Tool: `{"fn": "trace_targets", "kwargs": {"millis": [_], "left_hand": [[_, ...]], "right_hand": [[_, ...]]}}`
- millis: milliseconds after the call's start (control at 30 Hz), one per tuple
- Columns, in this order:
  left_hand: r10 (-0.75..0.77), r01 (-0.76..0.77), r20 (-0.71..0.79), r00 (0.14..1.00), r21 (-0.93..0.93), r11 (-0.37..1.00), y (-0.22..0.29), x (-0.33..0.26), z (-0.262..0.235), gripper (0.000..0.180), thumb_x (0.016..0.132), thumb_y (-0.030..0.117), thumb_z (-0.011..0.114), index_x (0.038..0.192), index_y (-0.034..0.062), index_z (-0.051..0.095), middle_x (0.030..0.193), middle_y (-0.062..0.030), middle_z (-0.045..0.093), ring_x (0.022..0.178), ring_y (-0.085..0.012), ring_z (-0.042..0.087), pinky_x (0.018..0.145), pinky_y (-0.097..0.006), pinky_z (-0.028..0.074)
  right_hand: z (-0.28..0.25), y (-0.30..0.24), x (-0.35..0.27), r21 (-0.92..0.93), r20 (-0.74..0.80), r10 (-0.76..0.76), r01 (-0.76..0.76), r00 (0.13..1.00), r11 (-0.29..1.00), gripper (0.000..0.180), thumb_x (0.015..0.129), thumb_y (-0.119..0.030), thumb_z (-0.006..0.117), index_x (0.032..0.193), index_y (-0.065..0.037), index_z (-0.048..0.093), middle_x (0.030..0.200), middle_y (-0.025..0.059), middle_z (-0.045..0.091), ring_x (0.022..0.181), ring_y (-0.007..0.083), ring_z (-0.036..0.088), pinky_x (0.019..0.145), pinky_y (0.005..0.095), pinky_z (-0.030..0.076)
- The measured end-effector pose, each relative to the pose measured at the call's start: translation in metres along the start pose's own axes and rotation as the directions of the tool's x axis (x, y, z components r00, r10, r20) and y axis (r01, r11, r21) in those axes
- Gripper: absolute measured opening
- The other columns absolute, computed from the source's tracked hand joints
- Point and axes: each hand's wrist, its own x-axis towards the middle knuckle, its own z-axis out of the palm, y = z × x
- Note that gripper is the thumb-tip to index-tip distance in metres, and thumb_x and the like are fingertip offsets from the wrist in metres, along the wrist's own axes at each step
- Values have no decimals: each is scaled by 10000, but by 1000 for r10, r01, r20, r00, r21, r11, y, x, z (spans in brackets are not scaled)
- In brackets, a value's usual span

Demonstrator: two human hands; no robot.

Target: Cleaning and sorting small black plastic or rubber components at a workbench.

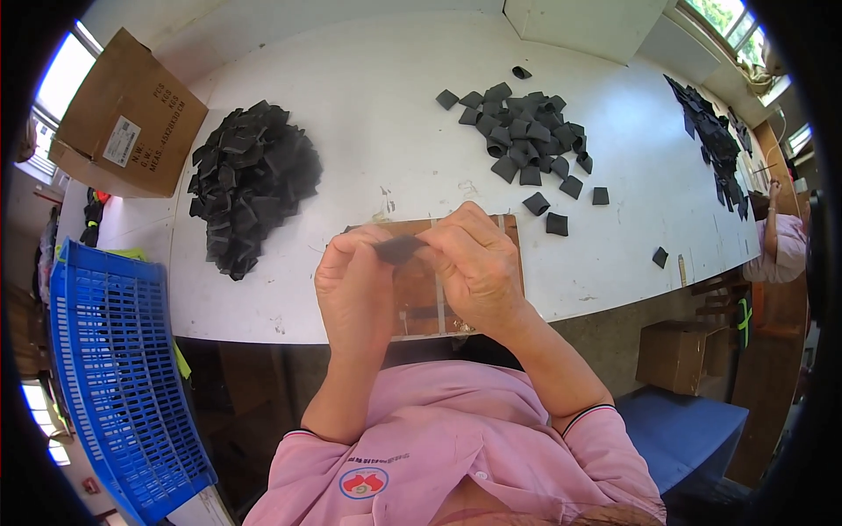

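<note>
Between my two hands is a small black foam-like piece, held at its ends above the brown board [417,294] at the table's front edge. My left hand [355,276] pinches the left end of this black piece [399,250], while my right hand [474,263] has its fingers curled round the right end. Ahead to the left lies a heap of flat black pieces [250,180]. Ahead to the right, small black sleeves [531,131] are spread in a looser group, several with a visible open end.
A cardboard box [132,123] stands at the far left, above a blue plastic crate [123,368]. Another black pile [715,145] lies far right near another person [776,237]. Below the table on the right are a second cardboard box [675,355] and a blue seat [680,434].
</note>
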Motion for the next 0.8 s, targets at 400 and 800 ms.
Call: {"fn": "trace_targets", "kwargs": {"millis": [400,800], "left_hand": [[177,-262,194,965,741,618,12,18,9,168,701,-76,564,816,31,624,773,-35,570,708,-108,527,637,-221,422],[128,-79,-17,992,703,706,-14,-39,11,249,794,-23,533,1038,-38,486,889,-71,559,744,-84,520,651,-191,429]], "right_hand": [[-8,-9,0,-189,41,13,-5,999,982,102,666,-72,639,721,-53,555,678,45,496,635,200,496,496,288,405],[-16,-8,-44,849,411,722,-522,557,-81,200,861,-178,514,753,-13,548,643,21,525,535,75,456,494,190,375]]}}
